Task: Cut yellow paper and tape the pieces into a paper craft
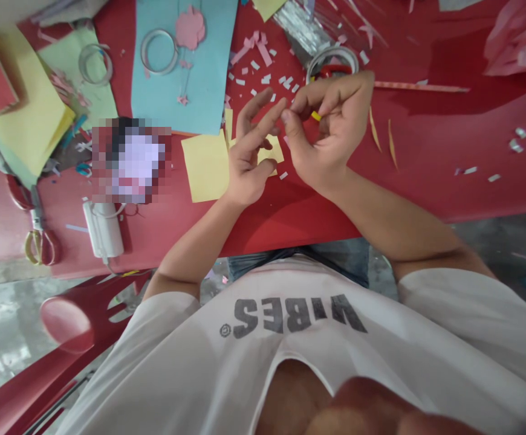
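Your right hand [333, 127] has its fingers curled closed on a small yellow paper piece [316, 115], while your left hand [248, 169] stands with fingers spread open, holding nothing I can see, just over a yellow paper sheet [206, 166] on the red table [290, 223].

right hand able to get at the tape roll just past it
Probably yes: the roll of tape lies just beyond the right hand with nothing between them, though its fingers are pinching a small yellow paper piece, which may need letting go first.
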`<state>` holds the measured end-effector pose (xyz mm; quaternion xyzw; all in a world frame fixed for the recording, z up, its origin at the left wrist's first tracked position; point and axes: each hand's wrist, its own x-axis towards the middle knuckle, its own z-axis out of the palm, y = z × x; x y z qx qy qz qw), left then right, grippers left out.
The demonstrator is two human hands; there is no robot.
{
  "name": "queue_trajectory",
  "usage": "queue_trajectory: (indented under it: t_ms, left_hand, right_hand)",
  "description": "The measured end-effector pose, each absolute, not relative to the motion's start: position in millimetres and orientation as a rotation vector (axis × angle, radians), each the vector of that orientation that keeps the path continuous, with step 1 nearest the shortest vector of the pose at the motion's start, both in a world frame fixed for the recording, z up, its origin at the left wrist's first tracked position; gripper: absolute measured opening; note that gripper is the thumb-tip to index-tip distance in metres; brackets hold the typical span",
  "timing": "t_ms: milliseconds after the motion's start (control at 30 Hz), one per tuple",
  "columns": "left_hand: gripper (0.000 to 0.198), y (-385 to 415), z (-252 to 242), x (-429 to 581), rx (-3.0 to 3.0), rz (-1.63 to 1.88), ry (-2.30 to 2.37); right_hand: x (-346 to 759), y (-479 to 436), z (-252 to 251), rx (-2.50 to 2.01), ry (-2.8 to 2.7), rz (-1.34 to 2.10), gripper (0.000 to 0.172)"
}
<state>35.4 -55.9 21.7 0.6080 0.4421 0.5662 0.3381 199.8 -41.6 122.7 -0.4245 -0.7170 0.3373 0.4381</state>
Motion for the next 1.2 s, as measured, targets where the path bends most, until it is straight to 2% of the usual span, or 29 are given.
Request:
queue_trajectory:
  t_ms: [100,167,300,400,467,533,633,767,1033,1200]
  left_hand:
    - [0.071,-55.6,25.1,34.4,1.643,1.518,1.066]
    - [0.072,-54.3,29.0,32.8,1.693,1.537,1.046]
    - [0.063,-52.4,41.1,28.4,1.74,1.487,1.116]
    - [0.056,-53.4,50.7,27.1,1.746,1.476,1.156]
    - [0.054,-55.2,55.6,28.3,1.759,1.494,1.176]
    - [0.052,-57.2,58.4,30.4,1.765,1.492,1.187]
    - [0.05,-57.9,57.4,32.7,1.75,1.461,1.179]
    - [0.048,-53.6,48.8,32.9,1.712,1.402,1.156]
    - [0.057,-54.8,34.4,36.9,1.678,1.445,1.159]
    - [0.066,-58.0,29.6,43.0,1.567,1.389,1.151]
  right_hand:
    - [197.2,-40.9,109.9,-1.113,-1.645,0.825,0.035]
    - [193.5,-38.5,100.1,-0.987,-1.538,0.832,0.036]
    - [188.0,-29.1,87.7,-0.705,-1.365,0.847,0.036]
    - [189.5,-21.8,84.5,-0.83,-1.471,0.979,0.03]
    - [191.2,-18.3,82.7,-0.918,-1.485,1.021,0.033]
    - [192.2,-16.2,81.2,-0.977,-1.453,1.022,0.036]
    - [192.9,-15.3,80.6,-1.01,-1.432,1.009,0.032]
    - [193.4,-13.3,80.9,-0.92,-1.438,0.972,0.031]
    - [182.9,-10.2,82.8,-0.778,-1.296,1.096,0.046]
    - [178.4,-12.7,86.0,-0.641,-1.145,1.222,0.043]
